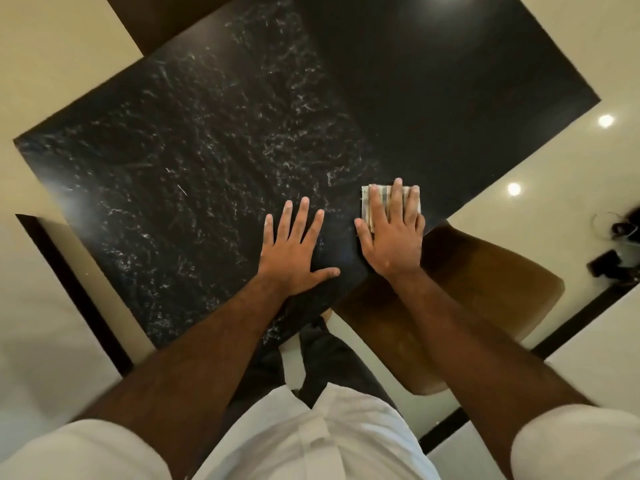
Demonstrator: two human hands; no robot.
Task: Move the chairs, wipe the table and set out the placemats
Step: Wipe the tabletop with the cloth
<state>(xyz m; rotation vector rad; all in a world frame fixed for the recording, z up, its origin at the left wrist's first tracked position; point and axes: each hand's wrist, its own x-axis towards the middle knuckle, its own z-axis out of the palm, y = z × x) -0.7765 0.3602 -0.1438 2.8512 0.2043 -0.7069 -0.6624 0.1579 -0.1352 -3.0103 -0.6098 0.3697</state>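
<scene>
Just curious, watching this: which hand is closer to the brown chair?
Right. The right hand presses a cloth by the table edge beside the chair; the left hand lies flat farther in.

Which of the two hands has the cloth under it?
The right hand: it presses flat on the folded cloth, while the left hand rests on the bare table.

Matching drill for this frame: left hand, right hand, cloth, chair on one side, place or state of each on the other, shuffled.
Things:
1. left hand
2. right hand
3. cloth
4. chair

Place or state:
A. brown, beside the table edge
B. flat on the bare dark top
C. fingers straight, pressing on fabric
D. folded, lying on the top under a palm

Pairs: 1-B, 2-C, 3-D, 4-A
</scene>
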